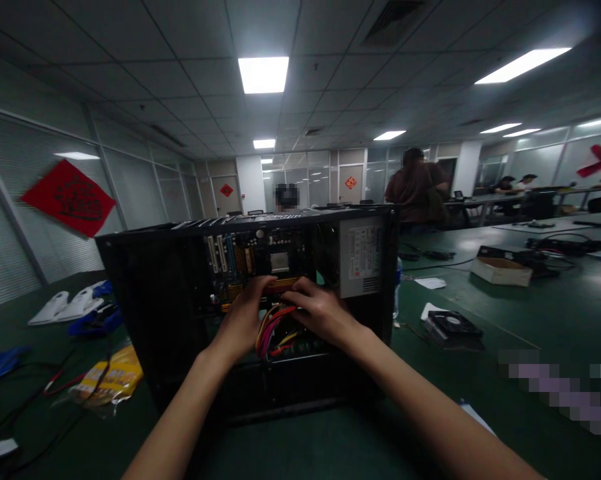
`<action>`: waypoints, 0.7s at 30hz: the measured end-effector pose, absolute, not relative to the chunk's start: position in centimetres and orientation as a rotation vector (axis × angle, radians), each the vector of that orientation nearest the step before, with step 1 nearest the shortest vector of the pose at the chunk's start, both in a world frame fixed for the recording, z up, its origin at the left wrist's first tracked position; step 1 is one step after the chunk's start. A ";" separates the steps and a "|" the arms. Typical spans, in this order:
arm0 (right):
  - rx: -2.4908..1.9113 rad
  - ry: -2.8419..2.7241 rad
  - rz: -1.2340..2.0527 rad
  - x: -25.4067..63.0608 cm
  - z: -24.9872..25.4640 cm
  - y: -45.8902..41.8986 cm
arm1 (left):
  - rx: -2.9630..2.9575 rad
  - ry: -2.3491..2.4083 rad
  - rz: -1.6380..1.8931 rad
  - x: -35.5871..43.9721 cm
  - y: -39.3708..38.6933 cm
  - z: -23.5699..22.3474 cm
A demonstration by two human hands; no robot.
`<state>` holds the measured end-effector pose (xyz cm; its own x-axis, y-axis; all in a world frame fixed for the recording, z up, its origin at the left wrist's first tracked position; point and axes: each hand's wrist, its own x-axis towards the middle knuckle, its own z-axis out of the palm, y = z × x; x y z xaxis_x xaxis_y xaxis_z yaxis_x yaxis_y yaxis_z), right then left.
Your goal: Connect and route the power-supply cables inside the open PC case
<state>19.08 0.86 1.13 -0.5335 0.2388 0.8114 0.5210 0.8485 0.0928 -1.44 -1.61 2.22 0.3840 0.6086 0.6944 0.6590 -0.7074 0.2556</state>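
Fingers of the left hand point(240, 320) and right hand point(325, 312) bent toward each other, a narrow gap between them, over the yellow-and-red striped slots point(283, 287) of a circuit board; whether either set grips anything cannot be told. Just below, between the hands, hangs a multicoloured cable bundle point(266, 339). The board is mounted inside an open black computer case point(145, 320), which stands upright on the green surface point(300, 443), with a labelled power supply point(363, 257) at its upper right. Outside: left, a yellow packet point(117, 377); right, a black fan unit point(453, 327) and an open box point(500, 268).
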 end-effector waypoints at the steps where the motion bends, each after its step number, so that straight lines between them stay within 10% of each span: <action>1: -0.591 -2.146 -0.423 19.1 1.1 0.9 | -2.557 -1.163 -1.244 -1.4 -1.6 2.3; 21: -1.399 -2.402 -0.229 18.4 1.1 1.1 | -2.482 -1.607 -0.896 -1.1 -0.9 2.3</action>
<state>18.41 1.09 1.08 -0.4510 0.8090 0.3770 0.8658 0.4992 -0.0356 -1.12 -0.95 2.31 0.2910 0.8202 0.4925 0.8502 -0.4578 0.2601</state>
